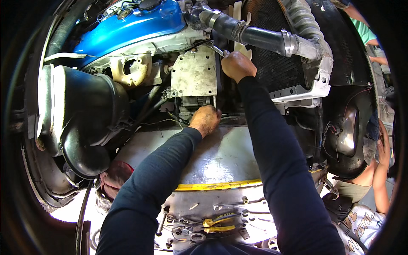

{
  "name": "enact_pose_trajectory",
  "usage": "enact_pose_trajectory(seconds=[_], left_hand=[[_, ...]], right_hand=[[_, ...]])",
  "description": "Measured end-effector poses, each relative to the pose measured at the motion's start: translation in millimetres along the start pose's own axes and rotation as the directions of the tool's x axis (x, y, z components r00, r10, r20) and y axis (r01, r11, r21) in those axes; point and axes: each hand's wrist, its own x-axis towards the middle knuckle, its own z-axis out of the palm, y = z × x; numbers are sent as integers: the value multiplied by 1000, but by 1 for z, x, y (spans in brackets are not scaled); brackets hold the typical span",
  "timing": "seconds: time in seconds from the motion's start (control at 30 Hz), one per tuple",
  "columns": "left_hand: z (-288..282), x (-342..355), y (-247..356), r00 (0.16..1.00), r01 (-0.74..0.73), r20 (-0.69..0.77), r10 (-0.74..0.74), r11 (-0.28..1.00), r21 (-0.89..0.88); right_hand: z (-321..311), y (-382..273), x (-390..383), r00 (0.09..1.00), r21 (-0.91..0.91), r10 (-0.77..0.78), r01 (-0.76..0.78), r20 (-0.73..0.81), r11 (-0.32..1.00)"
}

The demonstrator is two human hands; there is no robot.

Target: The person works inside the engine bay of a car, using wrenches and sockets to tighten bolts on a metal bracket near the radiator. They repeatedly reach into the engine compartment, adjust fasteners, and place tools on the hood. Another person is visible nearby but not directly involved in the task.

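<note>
My right hand (239, 67) is closed around a steel wrench (216, 49), whose head reaches the top of a metal plate (193, 72) with bolt holes, beside the engine. My left hand (205, 119) is closed at the lower right corner of that plate, on a slim upright metal tool (214, 102); its lower part is hidden by the fingers. Behind these sits the blue valve cover (127, 25), with a pale cast manifold (129, 70) below it. A black hose (263, 40) with clamps runs above my right hand, over the fan blades and radiator (280, 72).
A black air housing (80, 110) is at left. Below my arms lie a grey panel with yellow edge (216, 185) and a tray (195, 204) holding wrenches and pliers (219, 225). At far right are another person's arm (382, 178) and printed shirt (357, 225).
</note>
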Motion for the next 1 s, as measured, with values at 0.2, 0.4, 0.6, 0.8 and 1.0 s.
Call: enact_pose_trajectory(seconds=[0.2,0.4,0.6,0.8,1.0], left_hand=[[0,1,3,999,-41,-24,42,999,21],[3,-1,-2,999,-38,-20,40,997,64],[-11,-7,6,1000,-5,20,3,997,72],[-26,-12,19,991,81,91,-93,988,131],[-28,-16,22,996,77,39,-83,990,122]], right_hand=[[12,-8,-15,994,55,66,-61,-92,997],[23,-13,-24,989,111,100,-89,-106,990],[7,5,-17,977,47,-66,77,-204,996],[-24,8,7,982,-111,-149,136,-118,984],[-27,2,8,985,-160,-170,162,-36,974]])
